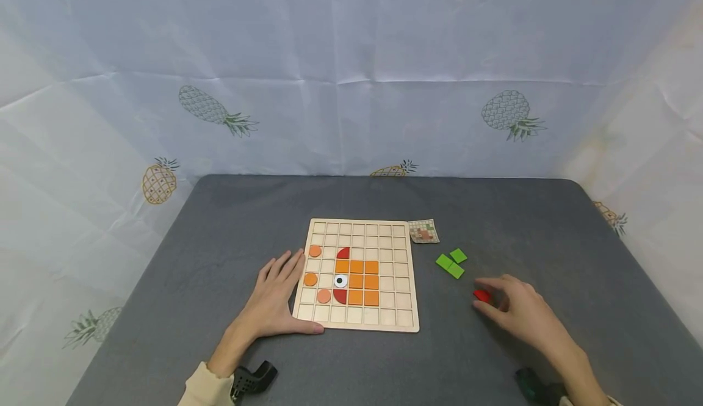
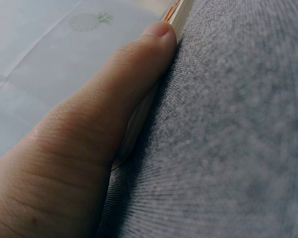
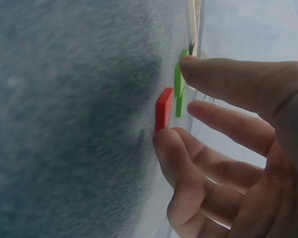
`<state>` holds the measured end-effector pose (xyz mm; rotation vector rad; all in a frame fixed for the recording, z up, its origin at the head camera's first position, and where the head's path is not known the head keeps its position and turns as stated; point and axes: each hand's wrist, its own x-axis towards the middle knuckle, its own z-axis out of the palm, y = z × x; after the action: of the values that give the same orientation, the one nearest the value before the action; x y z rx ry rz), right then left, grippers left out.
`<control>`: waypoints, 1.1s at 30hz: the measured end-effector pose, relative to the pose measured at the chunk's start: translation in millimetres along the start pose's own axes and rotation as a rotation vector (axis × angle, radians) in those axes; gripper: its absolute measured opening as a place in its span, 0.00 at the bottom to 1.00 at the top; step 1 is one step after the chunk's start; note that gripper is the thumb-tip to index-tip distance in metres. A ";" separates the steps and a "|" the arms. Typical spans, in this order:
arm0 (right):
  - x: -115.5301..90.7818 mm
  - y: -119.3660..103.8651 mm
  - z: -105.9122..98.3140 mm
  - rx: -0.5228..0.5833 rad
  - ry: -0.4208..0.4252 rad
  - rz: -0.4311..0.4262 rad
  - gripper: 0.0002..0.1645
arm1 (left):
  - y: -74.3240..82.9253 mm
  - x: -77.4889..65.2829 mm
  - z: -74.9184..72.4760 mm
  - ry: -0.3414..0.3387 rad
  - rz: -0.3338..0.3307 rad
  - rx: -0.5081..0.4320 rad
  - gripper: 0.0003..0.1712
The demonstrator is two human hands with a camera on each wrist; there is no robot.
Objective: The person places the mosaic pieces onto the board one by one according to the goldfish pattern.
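Note:
A square wooden grid board lies on the table, with orange square tiles, dark red quarter-round pieces, orange discs and an eye disc in its cells. My left hand spreads at the board's near left corner. Its fingertips touch the left side, and its thumb lies along the front edge. To the right, my right hand reaches around a small red tile on the table. One fingertip touches the tile's end; the thumb stands apart from it in the right wrist view.
Several green square tiles lie between the board and my right hand. A small picture card sits against the board's upper right corner. Behind the grey table hangs a pineapple-print curtain.

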<state>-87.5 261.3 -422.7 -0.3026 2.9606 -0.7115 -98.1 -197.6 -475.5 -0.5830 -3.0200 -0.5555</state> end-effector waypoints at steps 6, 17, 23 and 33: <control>-1.5 4.8 -0.4 0.013 -0.069 0.029 0.29 | 0.5 -0.5 -0.2 0.007 0.004 -0.010 0.82; -1.7 -4.6 0.1 0.127 -0.189 0.069 0.35 | 0.8 0.0 -1.1 0.001 0.002 0.004 0.82; 2.5 -0.6 1.5 0.082 -0.172 0.046 0.31 | 0.2 0.2 -0.4 0.003 0.005 0.010 0.82; 4.2 7.6 7.1 0.057 -0.100 -0.048 0.20 | -0.7 -0.6 0.4 0.003 0.008 0.005 0.82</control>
<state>-92.0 263.9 -432.7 -0.3938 2.8421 -0.7607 -97.8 -198.3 -476.1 -0.5931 -3.0141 -0.5482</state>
